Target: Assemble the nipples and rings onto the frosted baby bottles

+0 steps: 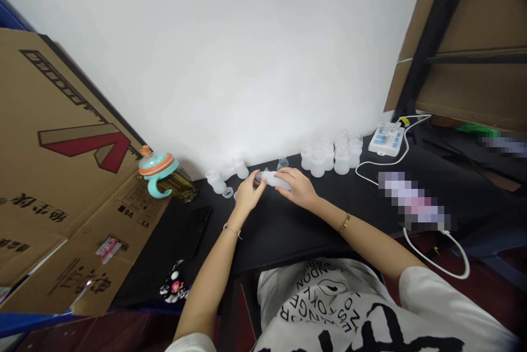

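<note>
A small frosted-white baby bottle (pixel 272 178) lies sideways between my two hands above the black table. The fingers of my left hand (pixel 249 193) are closed around its left end. My right hand (pixel 300 189) grips its right end, covering part of the body. Just behind the hands rests a clear teat (pixel 282 163). Left of them are frosted bottle bodies (pixel 216 182) without teats, and a pale ring (pixel 228 192) in front. On the right stands a group of upright bottles (pixel 318 162) with teats on.
A turquoise-lidded jug (pixel 158 171) of dark liquid and a black phone (pixel 196 231) are at left, beside a big cardboard box (pixel 61 165). At right are a white power strip (pixel 386 139), a white cable (pixel 405 146) and a blurred-out object (pixel 414 201). The white wall (pixel 263 55) closes the back.
</note>
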### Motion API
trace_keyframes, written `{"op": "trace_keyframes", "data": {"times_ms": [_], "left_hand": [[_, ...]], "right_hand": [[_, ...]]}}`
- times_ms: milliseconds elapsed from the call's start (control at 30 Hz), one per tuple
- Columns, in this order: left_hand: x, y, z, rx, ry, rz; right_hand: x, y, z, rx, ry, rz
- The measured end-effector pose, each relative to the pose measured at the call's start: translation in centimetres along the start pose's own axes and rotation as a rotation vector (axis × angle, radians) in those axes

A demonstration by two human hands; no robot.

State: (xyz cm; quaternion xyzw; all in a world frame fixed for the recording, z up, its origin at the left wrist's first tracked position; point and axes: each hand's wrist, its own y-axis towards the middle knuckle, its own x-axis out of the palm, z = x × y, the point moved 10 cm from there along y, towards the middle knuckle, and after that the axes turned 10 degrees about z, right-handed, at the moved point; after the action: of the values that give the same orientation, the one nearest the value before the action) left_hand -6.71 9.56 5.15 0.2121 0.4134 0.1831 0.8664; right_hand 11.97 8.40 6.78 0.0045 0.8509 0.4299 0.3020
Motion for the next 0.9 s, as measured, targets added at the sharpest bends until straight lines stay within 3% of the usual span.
{"op": "trace_keyframes", "data": {"times_ms": [467, 600, 700, 800, 900], "left_hand": [[0.0, -0.3, 1.2, -0.069, -0.13, -0.019], [-0.2, -0.1, 0.4, -0.059, -0.113, 0.043], [-0.7, 0.0, 0.1, -0.016, -0.106, 0.112], [-0.6, 0.4, -0.4, -0.052, -0.317, 0.114], [0.4, 0.8, -1.6, -0.224, -0.708, 0.053]], "right_hand": [[0.2, -0.2, -0.7, -0.025, -0.01, -0.025], [0.8, -0.2, 0.5, 0.072, 0.054, -0.045], [2.1, -0.6, 2.6, 0.241, 0.15, -0.094], [3.1, -1.1, 4.2, 0.389, 0.246, -0.118], [3.3, -1.2, 4.8, 0.496, 0.384, -0.09]]}}
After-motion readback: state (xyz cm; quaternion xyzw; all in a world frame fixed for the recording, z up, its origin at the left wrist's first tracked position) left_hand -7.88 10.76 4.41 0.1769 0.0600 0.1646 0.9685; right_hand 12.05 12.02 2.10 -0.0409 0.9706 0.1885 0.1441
